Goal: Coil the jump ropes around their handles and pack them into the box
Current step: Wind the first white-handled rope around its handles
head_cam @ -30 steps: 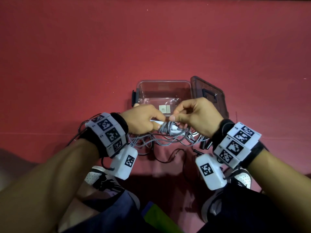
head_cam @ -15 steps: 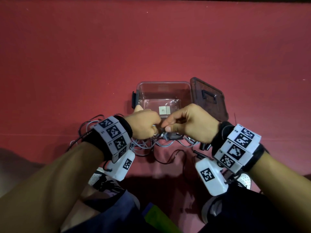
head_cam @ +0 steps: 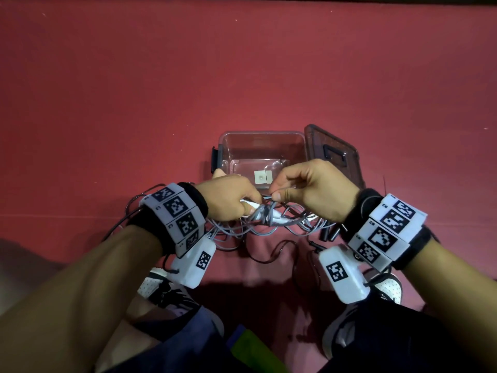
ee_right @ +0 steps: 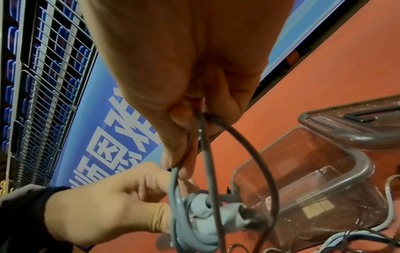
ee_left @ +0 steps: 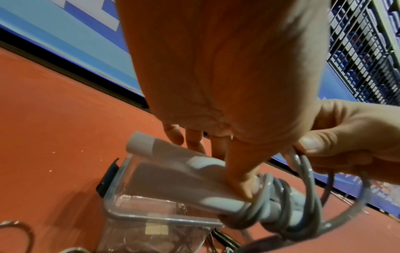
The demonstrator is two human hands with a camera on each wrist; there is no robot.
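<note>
Head cam: clear box (head_cam: pixel 262 146) sits open on the red floor, just a small label inside. Left wrist: left hand (ee_left: pixel 227 89) grips the handles (ee_left: pixel 173 164), grey rope (ee_left: pixel 270 202) coiled round them. Right wrist: right hand (ee_right: pixel 184 77) pinches a rope loop.

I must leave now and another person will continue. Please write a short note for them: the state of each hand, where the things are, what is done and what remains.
Left hand: grips the pair of grey-white handles side by side, just in front of the box.
Right hand: its fingers pinch a loop of the grey rope, mid-wrap.
Done: a few turns of grey rope already sit around the handles.
Clear box: open on the red floor, no rope inside; lid leans at its right side.
Left: much grey rope is loose under the hands; a black rope lies uncoiled nearer the person. Finish both and pack them.
</note>
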